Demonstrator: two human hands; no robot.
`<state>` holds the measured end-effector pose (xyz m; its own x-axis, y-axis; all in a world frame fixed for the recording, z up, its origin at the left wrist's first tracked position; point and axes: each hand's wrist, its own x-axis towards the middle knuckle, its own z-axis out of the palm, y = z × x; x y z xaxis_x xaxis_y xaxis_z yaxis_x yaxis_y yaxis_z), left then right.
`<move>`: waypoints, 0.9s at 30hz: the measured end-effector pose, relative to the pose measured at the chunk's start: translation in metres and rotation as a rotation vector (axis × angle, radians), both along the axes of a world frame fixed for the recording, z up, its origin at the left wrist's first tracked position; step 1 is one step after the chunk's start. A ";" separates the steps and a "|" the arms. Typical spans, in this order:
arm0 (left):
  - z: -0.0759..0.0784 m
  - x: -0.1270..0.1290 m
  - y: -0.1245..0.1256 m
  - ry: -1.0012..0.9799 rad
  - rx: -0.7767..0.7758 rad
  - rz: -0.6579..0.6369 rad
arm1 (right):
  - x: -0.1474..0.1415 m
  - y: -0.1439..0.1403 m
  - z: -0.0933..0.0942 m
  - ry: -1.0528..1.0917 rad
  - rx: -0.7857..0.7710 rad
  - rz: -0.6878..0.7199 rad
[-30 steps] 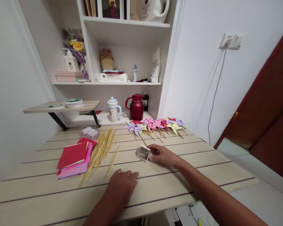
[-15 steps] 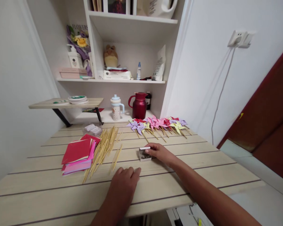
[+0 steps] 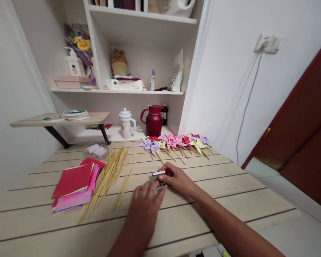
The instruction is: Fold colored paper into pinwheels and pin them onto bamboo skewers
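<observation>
The small box sits on the counter between both hands, just in front of the loose wooden sticks. The right hand has its grip pinched on the box's white lid, and the left hand lies open with its fingertips touching the box. I think the left should steady the box low while the right slides the lid slowly, so the small dark contents do not spill.
</observation>
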<state>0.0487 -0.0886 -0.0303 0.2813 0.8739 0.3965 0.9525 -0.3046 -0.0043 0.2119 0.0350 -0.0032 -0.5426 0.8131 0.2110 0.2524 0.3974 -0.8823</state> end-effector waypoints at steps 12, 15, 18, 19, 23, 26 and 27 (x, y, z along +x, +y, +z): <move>0.017 0.005 0.001 -0.126 -0.306 0.133 | -0.001 0.016 -0.006 -0.151 0.158 -0.119; 0.017 0.006 0.002 -0.101 -0.327 0.128 | -0.001 0.019 -0.012 -0.168 0.140 -0.192; 0.015 0.004 0.003 -0.073 -0.321 0.109 | -0.002 0.021 -0.018 -0.151 0.101 -0.249; 0.014 0.004 0.004 -0.064 -0.309 0.100 | -0.002 0.021 -0.018 -0.140 0.086 -0.250; 0.009 0.003 0.004 -0.043 -0.222 0.054 | -0.001 0.018 -0.018 -0.065 0.031 -0.205; 0.004 0.004 0.004 -0.039 -0.149 0.056 | 0.002 0.010 -0.013 -0.003 0.020 -0.199; 0.003 0.004 0.004 -0.039 -0.130 0.056 | 0.003 0.006 -0.011 0.010 0.023 -0.200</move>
